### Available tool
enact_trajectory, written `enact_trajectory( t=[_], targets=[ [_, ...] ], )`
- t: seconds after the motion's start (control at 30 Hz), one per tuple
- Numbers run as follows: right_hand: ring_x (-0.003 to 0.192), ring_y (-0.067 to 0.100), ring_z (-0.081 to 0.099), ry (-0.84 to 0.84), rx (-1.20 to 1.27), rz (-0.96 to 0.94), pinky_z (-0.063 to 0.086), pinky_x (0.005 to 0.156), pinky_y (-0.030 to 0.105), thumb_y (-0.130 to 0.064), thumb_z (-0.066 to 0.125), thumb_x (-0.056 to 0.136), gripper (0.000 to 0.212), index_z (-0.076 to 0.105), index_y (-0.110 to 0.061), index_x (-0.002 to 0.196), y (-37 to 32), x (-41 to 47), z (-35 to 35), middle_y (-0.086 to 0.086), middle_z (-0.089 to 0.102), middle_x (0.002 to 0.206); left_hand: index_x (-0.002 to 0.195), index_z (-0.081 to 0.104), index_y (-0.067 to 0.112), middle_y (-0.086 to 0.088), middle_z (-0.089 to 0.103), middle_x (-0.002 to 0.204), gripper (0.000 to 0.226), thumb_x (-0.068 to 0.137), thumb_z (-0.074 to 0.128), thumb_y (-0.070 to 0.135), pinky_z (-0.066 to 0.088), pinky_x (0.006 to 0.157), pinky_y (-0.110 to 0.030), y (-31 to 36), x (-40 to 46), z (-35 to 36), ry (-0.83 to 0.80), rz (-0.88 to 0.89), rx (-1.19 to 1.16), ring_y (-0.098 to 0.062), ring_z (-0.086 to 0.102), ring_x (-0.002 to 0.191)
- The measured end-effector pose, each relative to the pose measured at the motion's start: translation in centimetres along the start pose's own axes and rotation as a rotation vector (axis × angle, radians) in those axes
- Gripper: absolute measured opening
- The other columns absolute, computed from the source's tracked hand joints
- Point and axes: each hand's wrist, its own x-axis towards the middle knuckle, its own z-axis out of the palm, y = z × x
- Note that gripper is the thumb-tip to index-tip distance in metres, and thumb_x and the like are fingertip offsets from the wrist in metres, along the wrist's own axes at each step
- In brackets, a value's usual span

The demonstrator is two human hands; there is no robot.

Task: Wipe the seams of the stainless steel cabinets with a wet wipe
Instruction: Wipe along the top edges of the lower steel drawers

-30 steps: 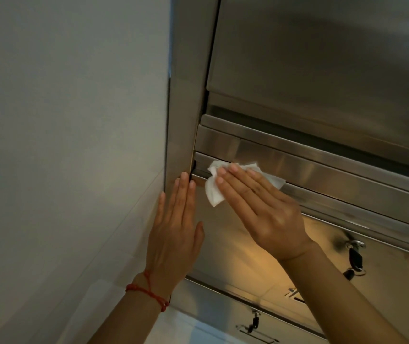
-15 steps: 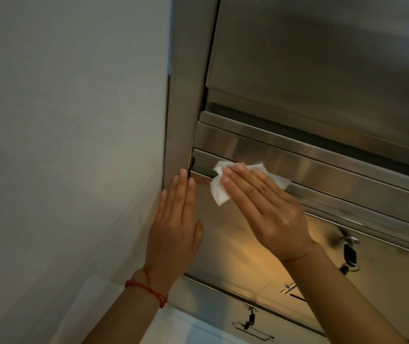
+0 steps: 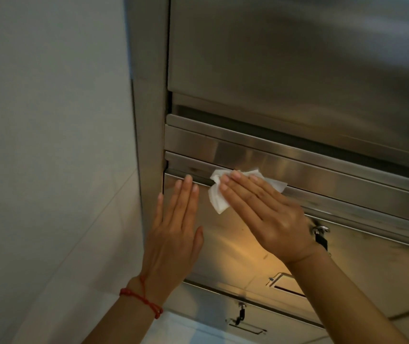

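Observation:
A stainless steel cabinet (image 3: pixel 297 58) fills the upper right, with horizontal seams across its front. My right hand (image 3: pixel 260 212) lies flat with straight fingers and presses a white wet wipe (image 3: pixel 217 199) against the horizontal seam (image 3: pixel 347 194) above a lower door. The wipe is crumpled, and part of it hides under my fingers. My left hand (image 3: pixel 176 227) rests flat on the lower door panel (image 3: pixel 223 234), fingers straight, just left of the wipe. Its fingertips reach the same seam beside the vertical steel post (image 3: pixel 148 120).
A pale wall (image 3: pixel 49 145) runs down the left side, meeting the steel post. A padlock (image 3: pixel 320 234) hangs on the lower door near my right wrist. Further down, a second padlock (image 3: pixel 241 312) and a steel latch plate (image 3: pixel 280 279) show.
My right hand has slid the wipe a little to the right along the seam. My left hand has also shifted slightly right, off the post and onto the door panel.

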Motion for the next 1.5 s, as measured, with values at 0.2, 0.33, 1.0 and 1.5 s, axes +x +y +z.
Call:
enact_trajectory(
  t=[0.2, 0.33, 1.0, 1.5],
  targets=[
    [0.118, 0.026, 0.055, -0.03, -0.006, -0.004, 0.047, 0.097, 0.04, -0.005, 0.054, 0.093, 0.028, 0.058, -0.001, 0.12, 0.7, -1.3, -0.8, 0.016, 0.059, 0.124, 0.139, 0.022, -0.002, -0.02, 0.024, 0.146, 0.065, 0.082, 0.04, 0.024, 0.028, 0.102, -0.062, 0.3, 0.1, 0.4, 0.011, -0.002, 0.032, -0.032, 0.022, 0.136],
    [0.119, 0.026, 0.054, -0.031, -0.007, 0.005, 0.046, 0.099, 0.04, -0.004, 0.054, 0.093, 0.029, 0.056, 0.0, 0.122, 0.9, -1.7, -1.0, 0.016, 0.058, 0.125, 0.14, 0.022, -0.001, -0.02, 0.023, 0.146, 0.066, 0.081, 0.04, 0.024, 0.027, 0.102, -0.062, 0.5, 0.2, 0.7, 0.029, -0.005, 0.033, -0.03, 0.02, 0.136],
    [0.124, 0.026, 0.048, -0.067, -0.024, 0.1, 0.039, 0.103, 0.043, -0.003, 0.055, 0.093, 0.033, 0.051, -0.001, 0.126, 2.0, -5.7, -3.0, 0.015, 0.052, 0.131, 0.139, 0.029, 0.005, -0.012, 0.03, 0.145, 0.065, 0.079, 0.054, 0.012, 0.025, 0.106, -0.059, 3.1, 1.1, 1.8, 0.143, 0.081, -0.023, -0.024, 0.023, 0.137],
    [0.124, 0.027, 0.049, -0.035, -0.037, 0.205, 0.04, 0.104, 0.042, 0.0, 0.063, 0.088, 0.038, 0.055, -0.001, 0.125, 1.7, -7.2, -3.6, 0.015, 0.052, 0.131, 0.138, 0.037, 0.0, -0.016, 0.035, 0.145, 0.058, 0.083, 0.041, 0.02, 0.019, 0.106, -0.057, 3.8, 1.3, 0.4, 0.028, 0.03, -0.091, -0.025, 0.022, 0.136]
  ],
)
